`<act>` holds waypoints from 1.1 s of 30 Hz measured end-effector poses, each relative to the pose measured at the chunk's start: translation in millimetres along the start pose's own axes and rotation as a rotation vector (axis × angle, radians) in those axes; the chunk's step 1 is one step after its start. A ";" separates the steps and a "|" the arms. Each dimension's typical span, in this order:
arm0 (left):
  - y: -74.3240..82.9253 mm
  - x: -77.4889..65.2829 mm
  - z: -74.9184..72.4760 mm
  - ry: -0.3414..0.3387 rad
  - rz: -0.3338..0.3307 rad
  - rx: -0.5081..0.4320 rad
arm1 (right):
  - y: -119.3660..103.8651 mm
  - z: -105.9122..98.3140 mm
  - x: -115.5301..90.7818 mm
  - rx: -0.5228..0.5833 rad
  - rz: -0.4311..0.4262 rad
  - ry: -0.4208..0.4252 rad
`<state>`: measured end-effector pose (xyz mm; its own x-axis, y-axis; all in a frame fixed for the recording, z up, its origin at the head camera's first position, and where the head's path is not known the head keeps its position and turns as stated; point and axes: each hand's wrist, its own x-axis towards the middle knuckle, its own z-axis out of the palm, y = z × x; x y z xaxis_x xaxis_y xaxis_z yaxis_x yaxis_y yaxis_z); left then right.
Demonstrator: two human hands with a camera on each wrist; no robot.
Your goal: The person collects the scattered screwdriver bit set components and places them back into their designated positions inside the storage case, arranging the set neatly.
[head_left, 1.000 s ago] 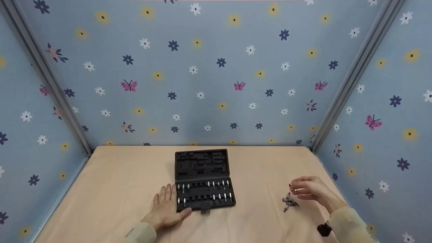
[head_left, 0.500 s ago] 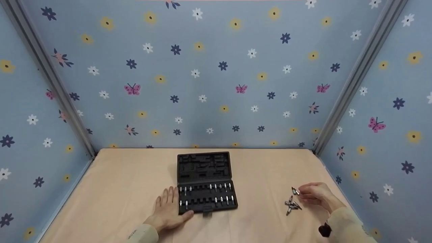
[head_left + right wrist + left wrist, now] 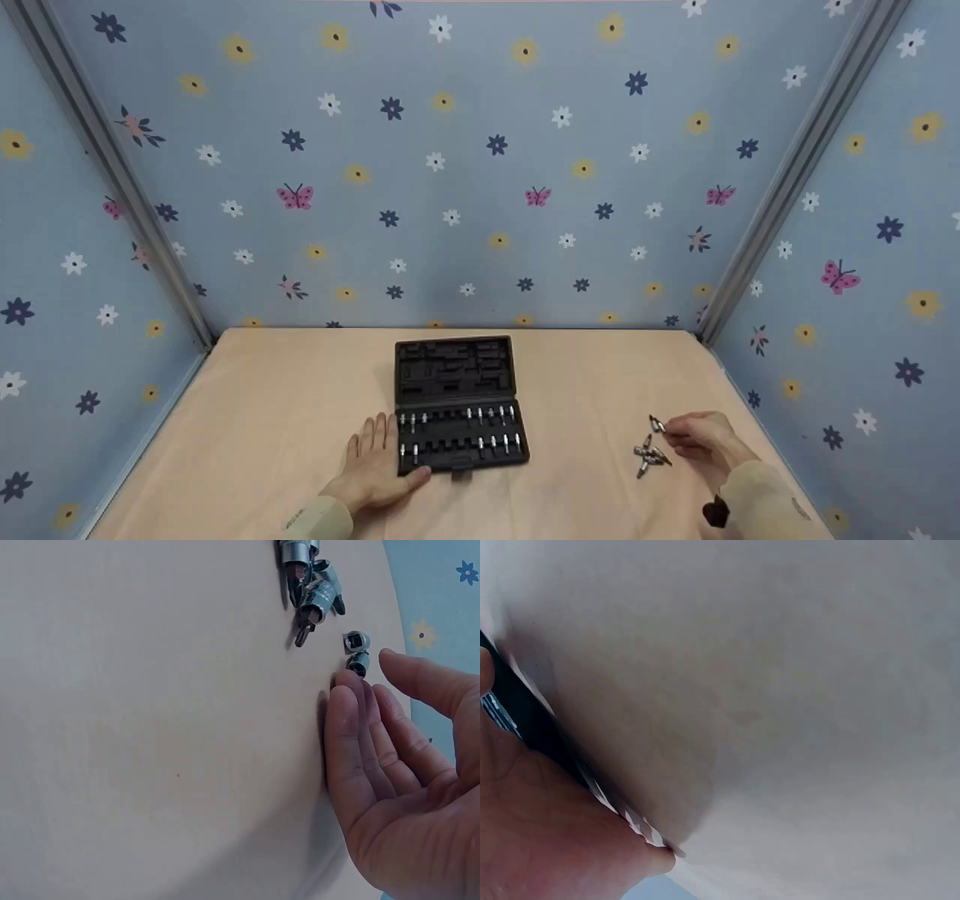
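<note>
An open black socket case (image 3: 454, 430) lies at mid-table, silver bit sockets seated in two rows with several slots between them bare. My left hand (image 3: 367, 465) lies flat along its left side, thumb over the front corner. To the right, my right hand (image 3: 705, 436) has its fingertips at a small group of bit sockets (image 3: 657, 424). In the right wrist view the thumb stands apart from the fingers (image 3: 346, 742), and two socket ends (image 3: 358, 652) show just beyond them. A loose pile of bit sockets (image 3: 649, 456) lies just nearer the front.
The case's lid (image 3: 454, 371) leans back with moulded recesses. Pale cloth (image 3: 577, 390) covers the table. Blue flowered panels (image 3: 480, 187) close off the back and both sides, with grey posts (image 3: 802, 165) at the corners.
My right hand has lowered from above the pile to the table, and bit sockets now lie at its fingertips. The view shifted slightly; my left hand stays against the case.
</note>
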<state>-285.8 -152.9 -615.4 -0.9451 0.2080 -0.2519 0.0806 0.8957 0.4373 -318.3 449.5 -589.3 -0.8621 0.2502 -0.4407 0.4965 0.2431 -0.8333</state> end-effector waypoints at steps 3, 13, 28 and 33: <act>0.4 -0.1 0.5 0.003 0.000 -0.007 | 1.3 1.8 0.0 -0.009 -0.023 0.012; -0.5 1.5 1.0 -0.004 -0.013 -0.007 | 2.2 8.9 0.7 -0.083 -0.065 0.049; -1.7 -0.4 1.7 0.015 0.016 -0.011 | 1.0 10.6 1.9 -0.147 -0.064 0.064; -2.1 -2.1 1.4 0.030 0.029 0.005 | 1.7 9.8 2.0 -0.118 -0.056 0.055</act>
<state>-283.5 -154.7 -617.0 -0.9515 0.2218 -0.2132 0.1094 0.8916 0.4394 -320.2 441.2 -594.9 -0.8836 0.2834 -0.3726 0.4588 0.3660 -0.8097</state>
